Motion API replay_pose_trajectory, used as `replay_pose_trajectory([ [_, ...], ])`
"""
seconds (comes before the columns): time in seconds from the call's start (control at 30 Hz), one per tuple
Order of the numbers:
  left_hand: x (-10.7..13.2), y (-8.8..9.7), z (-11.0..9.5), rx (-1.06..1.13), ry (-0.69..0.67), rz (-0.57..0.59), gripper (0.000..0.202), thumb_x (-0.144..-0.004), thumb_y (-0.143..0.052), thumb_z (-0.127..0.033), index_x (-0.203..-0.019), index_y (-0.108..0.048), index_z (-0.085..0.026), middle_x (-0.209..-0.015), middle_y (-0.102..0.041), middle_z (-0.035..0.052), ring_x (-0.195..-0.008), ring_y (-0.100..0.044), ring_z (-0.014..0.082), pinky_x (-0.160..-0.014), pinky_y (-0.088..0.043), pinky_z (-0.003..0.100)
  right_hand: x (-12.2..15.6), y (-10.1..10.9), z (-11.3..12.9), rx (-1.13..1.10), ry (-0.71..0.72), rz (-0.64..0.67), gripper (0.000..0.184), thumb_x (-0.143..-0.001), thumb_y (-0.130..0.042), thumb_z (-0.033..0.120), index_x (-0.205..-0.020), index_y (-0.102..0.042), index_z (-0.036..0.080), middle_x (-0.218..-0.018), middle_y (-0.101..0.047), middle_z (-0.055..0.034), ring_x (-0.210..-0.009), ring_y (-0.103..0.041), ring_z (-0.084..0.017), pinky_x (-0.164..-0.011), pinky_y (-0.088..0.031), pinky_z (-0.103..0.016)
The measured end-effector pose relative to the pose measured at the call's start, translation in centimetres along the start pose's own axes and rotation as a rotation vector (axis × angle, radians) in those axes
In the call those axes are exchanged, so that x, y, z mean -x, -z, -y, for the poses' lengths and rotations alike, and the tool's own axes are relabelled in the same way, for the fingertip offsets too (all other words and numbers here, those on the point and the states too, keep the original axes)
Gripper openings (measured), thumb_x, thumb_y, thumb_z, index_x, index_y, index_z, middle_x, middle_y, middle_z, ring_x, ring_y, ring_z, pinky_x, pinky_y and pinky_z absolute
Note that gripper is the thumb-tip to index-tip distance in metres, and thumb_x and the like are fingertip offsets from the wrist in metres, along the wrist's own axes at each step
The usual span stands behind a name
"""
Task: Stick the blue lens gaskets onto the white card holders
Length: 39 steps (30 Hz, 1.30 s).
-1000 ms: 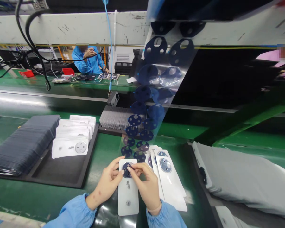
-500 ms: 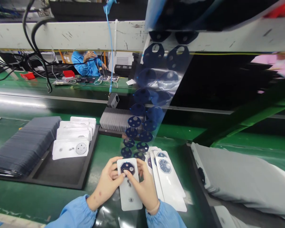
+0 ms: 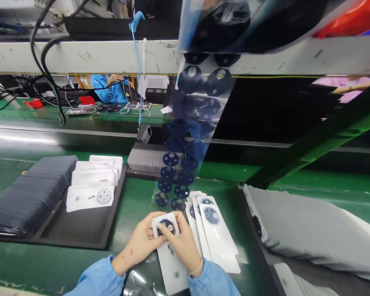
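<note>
Between my two hands is a white phone back cover (image 3: 172, 263), tilted slightly, with dark printed marks on its face. A dark film sticker (image 3: 167, 225) with round holes lies on its octagonal camera area. My left hand (image 3: 145, 238) grips the cover's left edge, fingers curled behind it. My right hand (image 3: 182, 240) holds the right edge, its thumb pressed on the sticker. Just right of my hands lie several overlapping white covers (image 3: 220, 236) with dark octagons. Beyond them hangs a clear strip (image 3: 200, 142) bearing rows of dark octagonal stickers.
At left, a black tray (image 3: 77, 230) holds a row of dark sheets (image 3: 33, 189) and white covers (image 3: 91, 197). Grey covers (image 3: 148, 158) stand behind; another row (image 3: 308, 226) fills the right tray. A grey beam (image 3: 111, 59) crosses above. A person in blue (image 3: 109, 90) sits opposite.
The cover has tilted, its lower end swinging right and nearer me. My right thumb has shifted up over the sticker. The whole view has moved slightly.
</note>
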<state>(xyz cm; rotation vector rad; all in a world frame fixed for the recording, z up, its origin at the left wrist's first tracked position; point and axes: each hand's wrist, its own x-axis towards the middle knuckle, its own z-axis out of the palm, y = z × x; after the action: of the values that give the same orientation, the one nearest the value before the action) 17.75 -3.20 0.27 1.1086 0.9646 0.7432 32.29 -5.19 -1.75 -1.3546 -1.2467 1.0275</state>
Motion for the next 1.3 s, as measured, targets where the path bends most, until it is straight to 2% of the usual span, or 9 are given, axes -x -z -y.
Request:
replay_pose_trajectory([
  [0.33,-0.3,0.2,0.6,0.073,0.014,0.022,0.052,-0.066,-0.079,-0.018,-0.113,-0.057,-0.016,-0.089,-0.074,0.0045,-0.073,-0.070,0.0159,-0.068,-0.055,0.024,-0.3,0.8,-0.1,-0.068,-0.014,0.082,0.024,-0.093,-0.047,0.046,-0.088,-0.050,0.022,-0.075,-0.054,0.0026,-0.070,-0.054,-0.017,-0.066,-0.044,-0.028],
  [0.57,-0.3,0.8,0.4,0.227,-0.013,-0.021,0.049,-0.076,-0.075,-0.032,-0.116,-0.050,-0.016,-0.082,-0.075,0.0069,-0.066,-0.069,0.0186,-0.060,-0.054,0.027,-0.9,1.9,-0.2,-0.409,-0.107,0.416,0.052,-0.083,-0.067,0.041,-0.126,-0.042,0.026,-0.109,-0.064,-0.0053,-0.098,-0.062,-0.022,-0.087,-0.048,-0.038],
  [0.67,-0.5,1.1,0.7,0.182,-0.022,-0.065,0.043,-0.081,-0.069,-0.037,-0.114,-0.050,-0.017,-0.079,-0.074,0.0057,-0.062,-0.068,0.0180,-0.056,-0.052,0.025,-0.6,1.4,-0.4,-0.419,-0.131,0.376,0.069,-0.076,-0.075,0.034,-0.133,-0.036,0.028,-0.117,-0.063,-0.0074,-0.102,-0.063,-0.024,-0.088,-0.049,-0.041],
  [0.77,-0.5,1.1,0.6,0.124,-0.037,-0.046,0.037,-0.087,-0.061,-0.039,-0.115,-0.051,-0.018,-0.077,-0.073,0.0039,-0.065,-0.068,0.0176,-0.059,-0.052,0.025,-0.5,0.8,-0.2,-0.388,-0.125,0.292,0.063,-0.078,-0.073,0.034,-0.131,-0.040,0.027,-0.116,-0.065,-0.0080,-0.101,-0.064,-0.025,-0.088,-0.050,-0.043],
  [0.93,-0.2,1.6,-0.6,-0.115,-0.207,-0.062,0.033,-0.093,-0.048,-0.036,-0.123,-0.051,-0.020,-0.108,-0.070,0.0098,-0.099,-0.066,0.0226,-0.089,-0.051,0.037,-1.3,3.1,0.8,-0.397,-0.116,0.110,0.051,-0.082,-0.066,0.046,-0.126,-0.054,0.024,-0.109,-0.069,-0.0075,-0.098,-0.065,-0.025,-0.086,-0.052,-0.039],
  [1.07,-0.5,5.3,-2.2,-0.660,-0.479,-0.374,0.030,-0.092,-0.047,-0.027,-0.119,-0.056,-0.022,-0.121,-0.064,0.0100,-0.113,-0.059,0.0246,-0.103,-0.042,0.044,-2.5,8.0,0.3,-0.272,-0.224,-0.132,0.065,-0.076,-0.065,0.051,-0.133,-0.051,0.022,-0.108,-0.069,-0.0078,-0.094,-0.065,-0.028,-0.078,-0.053,-0.038],
  [1.13,-0.6,8.6,-2.8,-0.905,-0.547,-0.520,0.031,-0.090,-0.044,-0.021,-0.119,-0.056,-0.021,-0.120,-0.063,0.0104,-0.115,-0.057,0.0262,-0.103,-0.042,0.047,-3.0,10.0,-0.7,-0.064,-0.200,-0.283,0.065,-0.075,-0.059,0.051,-0.131,-0.053,0.019,-0.118,-0.065,-0.0099,-0.105,-0.060,-0.031,-0.090,-0.048,-0.042],
  [1.23,-0.7,13.7,-2.7,-1.186,-0.487,-0.643,0.040,-0.081,-0.048,-0.012,-0.120,-0.055,-0.015,-0.129,-0.054,0.0165,-0.125,-0.048,0.0308,-0.107,-0.038,0.048,-3.5,11.2,-2.1,0.333,-0.209,-0.429,0.071,-0.072,-0.046,0.049,-0.128,-0.056,0.007,-0.116,-0.062,-0.0187,-0.112,-0.054,-0.037,-0.098,-0.039,-0.051],
  [1.3,-0.7,16.4,-2.1,-1.331,-0.297,-0.676,0.055,-0.072,-0.061,-0.013,-0.127,-0.051,-0.014,-0.143,-0.041,0.0205,-0.135,-0.036,0.0375,-0.109,-0.032,0.053,-3.5,10.8,-2.7,0.562,-0.178,-0.471,0.078,-0.072,-0.042,0.051,-0.129,-0.052,-0.001,-0.115,-0.059,-0.0253,-0.112,-0.051,-0.041,-0.097,-0.037,-0.055],
])
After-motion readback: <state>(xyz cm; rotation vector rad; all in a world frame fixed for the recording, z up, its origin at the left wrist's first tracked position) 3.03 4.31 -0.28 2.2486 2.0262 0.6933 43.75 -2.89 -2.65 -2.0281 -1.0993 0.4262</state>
